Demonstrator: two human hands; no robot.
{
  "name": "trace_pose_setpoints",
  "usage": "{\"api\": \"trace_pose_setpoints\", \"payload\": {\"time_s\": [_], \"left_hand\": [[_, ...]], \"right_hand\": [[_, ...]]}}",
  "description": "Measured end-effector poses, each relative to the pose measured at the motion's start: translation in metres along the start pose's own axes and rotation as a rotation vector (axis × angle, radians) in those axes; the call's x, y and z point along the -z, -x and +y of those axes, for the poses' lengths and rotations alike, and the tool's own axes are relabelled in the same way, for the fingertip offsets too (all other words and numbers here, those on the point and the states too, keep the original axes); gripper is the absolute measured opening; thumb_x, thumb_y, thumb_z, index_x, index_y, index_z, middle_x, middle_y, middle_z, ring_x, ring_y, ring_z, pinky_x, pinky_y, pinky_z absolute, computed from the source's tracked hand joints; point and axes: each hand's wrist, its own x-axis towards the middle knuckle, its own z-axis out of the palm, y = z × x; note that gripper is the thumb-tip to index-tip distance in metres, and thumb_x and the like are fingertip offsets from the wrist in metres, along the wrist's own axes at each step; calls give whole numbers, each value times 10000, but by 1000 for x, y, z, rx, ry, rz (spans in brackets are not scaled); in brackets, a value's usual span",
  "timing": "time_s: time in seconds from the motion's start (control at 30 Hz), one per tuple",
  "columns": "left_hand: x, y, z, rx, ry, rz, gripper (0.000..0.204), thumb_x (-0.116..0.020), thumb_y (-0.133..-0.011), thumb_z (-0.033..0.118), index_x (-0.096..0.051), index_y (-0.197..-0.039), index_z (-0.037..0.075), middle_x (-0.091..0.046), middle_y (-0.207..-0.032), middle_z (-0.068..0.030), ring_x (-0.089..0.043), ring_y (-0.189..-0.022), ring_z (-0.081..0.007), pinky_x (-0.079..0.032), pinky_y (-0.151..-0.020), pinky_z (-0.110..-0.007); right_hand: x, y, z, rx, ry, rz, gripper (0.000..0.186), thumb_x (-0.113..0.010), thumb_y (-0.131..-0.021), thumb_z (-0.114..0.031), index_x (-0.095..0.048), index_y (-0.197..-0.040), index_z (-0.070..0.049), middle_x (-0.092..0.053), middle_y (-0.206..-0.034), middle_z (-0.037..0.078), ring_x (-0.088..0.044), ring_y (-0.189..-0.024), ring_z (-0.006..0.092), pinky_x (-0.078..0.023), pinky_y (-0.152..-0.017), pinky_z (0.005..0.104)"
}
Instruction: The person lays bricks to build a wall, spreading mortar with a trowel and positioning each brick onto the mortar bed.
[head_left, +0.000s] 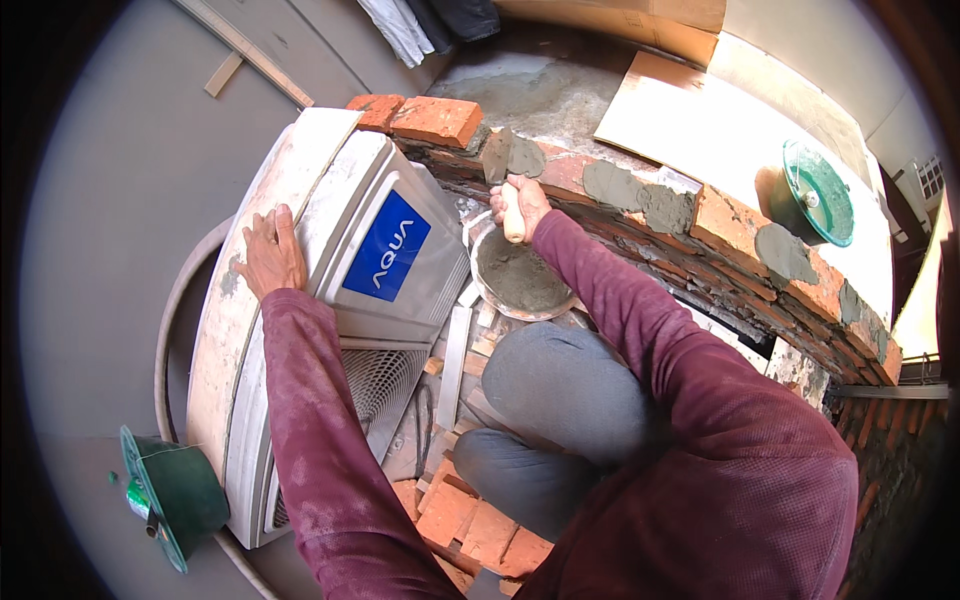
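Observation:
My left hand (270, 250) rests with fingers apart on a pale board (215, 360) lying along a grey plastic appliance (410, 250) with a blue label. My right hand (530, 210) grips the wooden handle of a trowel (512, 220), its blade held against mortar (525, 155) on top of the low brick wall (560, 170). Just below that hand sits a bucket of grey mortar (520, 275). More bricks (435, 120) lie along the wall top at the left, and patches of mortar run along it to the right.
Beyond the wall, a green basin (818, 200) stands on a white board (660, 100). A green bucket (180, 495) and hose (165, 330) are at the lower left. Loose bricks (470, 525) lie by my bent knees (545, 390). Dark and white cloths (430, 20) hang at the top.

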Motion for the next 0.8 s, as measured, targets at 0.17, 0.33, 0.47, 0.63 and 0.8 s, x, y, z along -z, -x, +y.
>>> {"api": "trace_pose_setpoints", "payload": {"time_s": [0.17, 0.33, 0.47, 0.63, 0.8], "left_hand": [[-1, 3, -11, -27, 4, 25, 699, -276, -933, 649, -559, -1319, 139, -422, -1456, -106, -270, -1414, -271, -76, -1145, -573], [1, 4, -1, -11, 49, 26, 677, -301, -938, 632, -567, -1311, 132, -425, -1455, -100, -271, -1414, -269, -67, -1145, -569], [4, 12, 7, 1, 78, -16, 767, -322, -919, 648, -450, -1394, 59, -408, -1449, -178, -317, -1386, -311, -89, -1167, -461], [6, 6, 7, -14, 59, 30, 676, -323, -934, 623, -535, -1336, 123, -425, -1450, -124, -299, -1398, -293, -75, -1152, -532], [-3, 6, -4, -78, 6, 36, 632, -317, -945, 610, -565, -1317, 163, -429, -1453, -98, -278, -1412, -276, -54, -1136, -594]], "right_hand": [[-33, -61, 21, -21, -271, -122, 424, -327, -985, -434, -452, -934, -31, -420, -624, 31, -446, -512, 154, -412, -456, 317], [-65, -80, 36, 51, -348, -146, 373, -374, -935, -407, -454, -824, -59, -428, -583, 47, -446, -477, 176, -404, -435, 335], [-71, -56, 44, 49, -201, -87, 358, -369, -949, -405, -453, -876, -65, -434, -591, 40, -446, -479, 170, -404, -435, 339], [-58, -14, 41, 6, 37, -125, 364, -380, -976, -434, -463, -910, -86, -458, -639, 32, -452, -494, 162, -402, -441, 331], [-1, 98, -29, 92, 1252, -94, 263, -429, -976, -311, -482, -911, -62, -508, -643, 65, -538, -503, 204, -467, -449, 376]]}}
